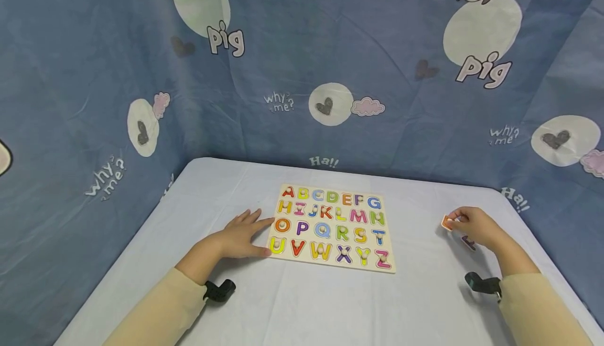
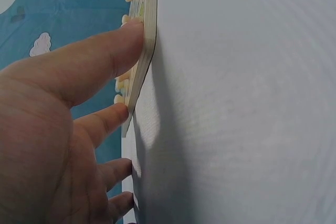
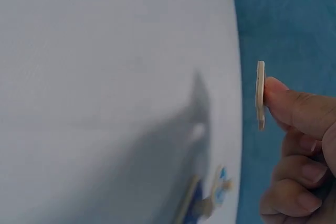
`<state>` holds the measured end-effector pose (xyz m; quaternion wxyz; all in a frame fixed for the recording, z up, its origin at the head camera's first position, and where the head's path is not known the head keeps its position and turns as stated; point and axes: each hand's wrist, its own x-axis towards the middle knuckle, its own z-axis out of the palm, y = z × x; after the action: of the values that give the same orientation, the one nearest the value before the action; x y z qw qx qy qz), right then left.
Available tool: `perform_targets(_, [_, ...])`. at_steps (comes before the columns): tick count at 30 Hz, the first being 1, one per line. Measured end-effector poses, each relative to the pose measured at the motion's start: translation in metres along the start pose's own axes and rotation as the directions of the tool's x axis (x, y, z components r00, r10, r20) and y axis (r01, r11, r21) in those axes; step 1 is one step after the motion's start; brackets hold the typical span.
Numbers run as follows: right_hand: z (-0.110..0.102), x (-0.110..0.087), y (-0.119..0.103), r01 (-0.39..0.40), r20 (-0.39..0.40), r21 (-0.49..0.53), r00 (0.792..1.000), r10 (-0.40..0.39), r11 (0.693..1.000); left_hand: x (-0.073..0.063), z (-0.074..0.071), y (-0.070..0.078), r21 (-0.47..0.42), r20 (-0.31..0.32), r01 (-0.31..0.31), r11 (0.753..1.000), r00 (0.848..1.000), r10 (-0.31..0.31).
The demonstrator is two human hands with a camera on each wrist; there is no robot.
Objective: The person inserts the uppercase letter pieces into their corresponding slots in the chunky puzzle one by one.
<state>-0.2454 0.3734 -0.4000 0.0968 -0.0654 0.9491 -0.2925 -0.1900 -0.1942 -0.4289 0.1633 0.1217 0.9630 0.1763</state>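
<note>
A wooden alphabet puzzle board (image 1: 346,267) with rows of coloured letters lies on the table. My left hand (image 1: 240,237) is spread at its left side, thumb and index fingertips at the edge. In the left wrist view the thumb (image 2: 113,51) meets the side of the board (image 2: 149,30), where several knobs show. On the right, my right hand (image 1: 474,225) pinches a small orange letter piece (image 1: 445,223) above the table. The right wrist view shows that letter piece (image 3: 260,90) edge-on at the thumb tip; which letter it is, I cannot tell.
A dark purple piece (image 1: 468,242) lies on the white tablecloth (image 1: 330,304) below the right hand. In the right wrist view, a blue-marked piece (image 3: 219,184) with a knob lies nearby. A blue patterned cloth (image 1: 283,141) hangs behind and beside the table.
</note>
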Motion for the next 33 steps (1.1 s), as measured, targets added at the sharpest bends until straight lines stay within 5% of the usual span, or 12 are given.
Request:
perform_targets(15, [0.002,0.03,-0.091,0.104,0.075,0.012,0.992,-0.104,0.995,-0.001,0.0,0.003,-0.006,0.002,-0.016,1.0,1.0,0.016])
perform_targets(33, [0.057,0.092,-0.156,0.179,0.137,-0.01,0.975,-0.176,0.984,-0.001,0.0,-0.003,-0.009,-0.013,-0.037,0.999,0.999,0.037])
